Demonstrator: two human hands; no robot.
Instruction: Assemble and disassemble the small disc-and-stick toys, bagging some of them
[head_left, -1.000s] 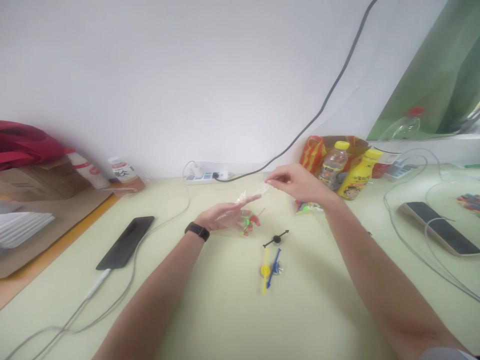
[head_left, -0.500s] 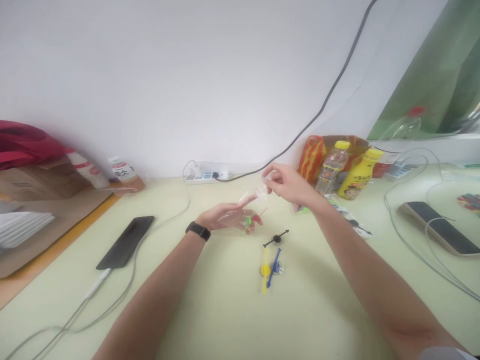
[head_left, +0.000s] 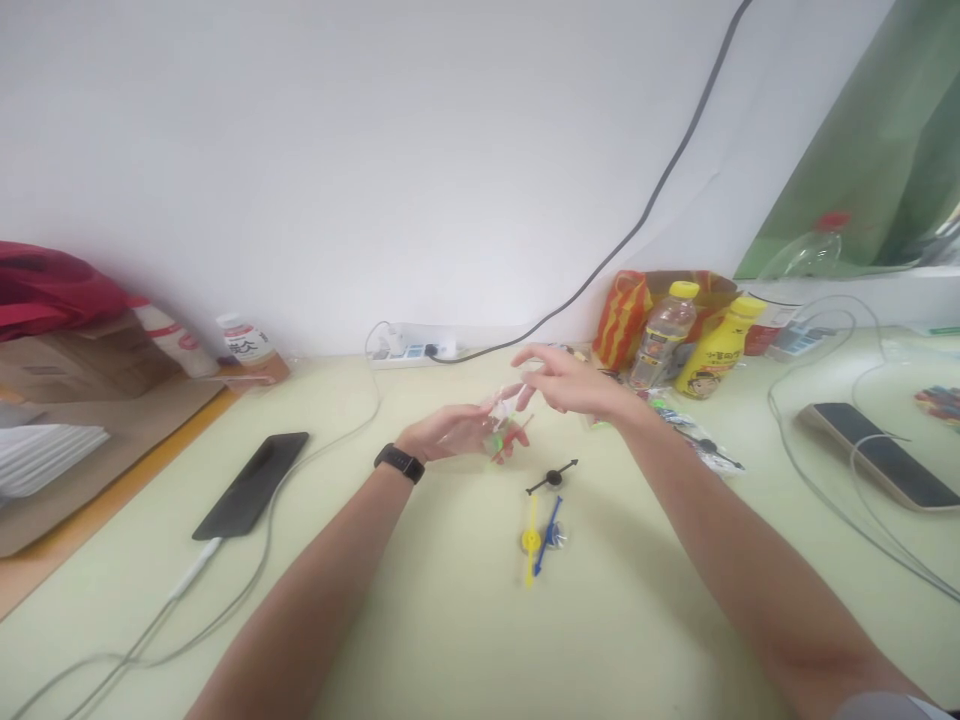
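Note:
My left hand (head_left: 457, 432), with a black band at the wrist, has its fingers closed on a small clear plastic bag (head_left: 504, 408). Inside the bag show a green piece (head_left: 495, 441) and a thin reddish one. Right beside the bag's upper edge is my right hand (head_left: 566, 382), its fingers spread and the index stretched out; whether a fingertip touches the film is hard to see. Below the hands, a black arrow spinner (head_left: 553, 478) lies on the table, with a yellow arrow spinner (head_left: 531, 541) and a blue arrow spinner (head_left: 553, 535) close together nearer to me.
Bagged pieces (head_left: 705, 445) lie beyond my right forearm, before a yellow bottle (head_left: 716, 350) and a clear yellow-capped bottle (head_left: 664, 335). A phone (head_left: 251, 485) with its cable is at left. A power strip (head_left: 416, 352) sits against the wall, and a grey-topped device (head_left: 885, 455) at right.
My right hand has come slightly down, and its fingers have gone from a pinch at the bag's top to spread. My left hand still holds the bag, barely shifted.

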